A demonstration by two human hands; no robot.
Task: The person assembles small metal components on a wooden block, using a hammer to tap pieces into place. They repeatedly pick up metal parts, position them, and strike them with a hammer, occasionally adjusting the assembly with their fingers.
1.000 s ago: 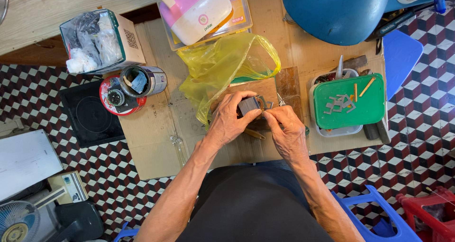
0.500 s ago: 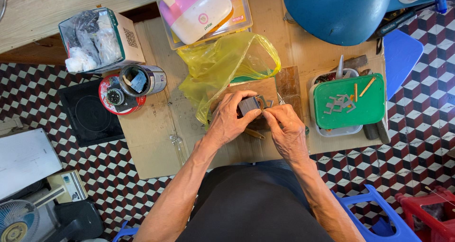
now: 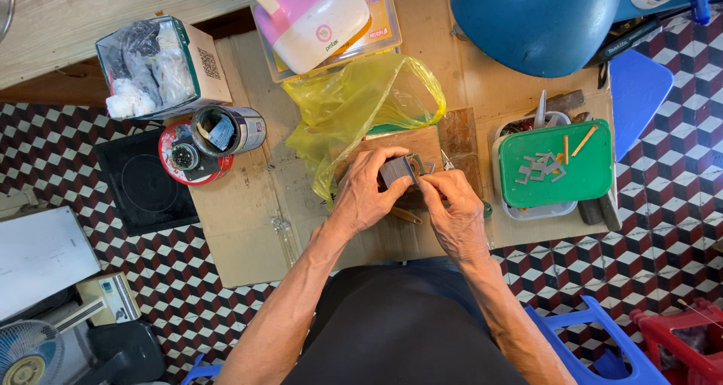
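Fingers of left hand [image 3: 367, 197] and right hand [image 3: 452, 208] clamp what looks like a small dark block [image 3: 397, 170].

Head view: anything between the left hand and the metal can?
In the head view, only bare cardboard lies between the left hand and the metal can.

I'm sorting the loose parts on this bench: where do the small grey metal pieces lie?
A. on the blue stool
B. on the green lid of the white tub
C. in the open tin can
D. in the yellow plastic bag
B: the grey metal pieces lie scattered on the green lid, to the right of both hands.
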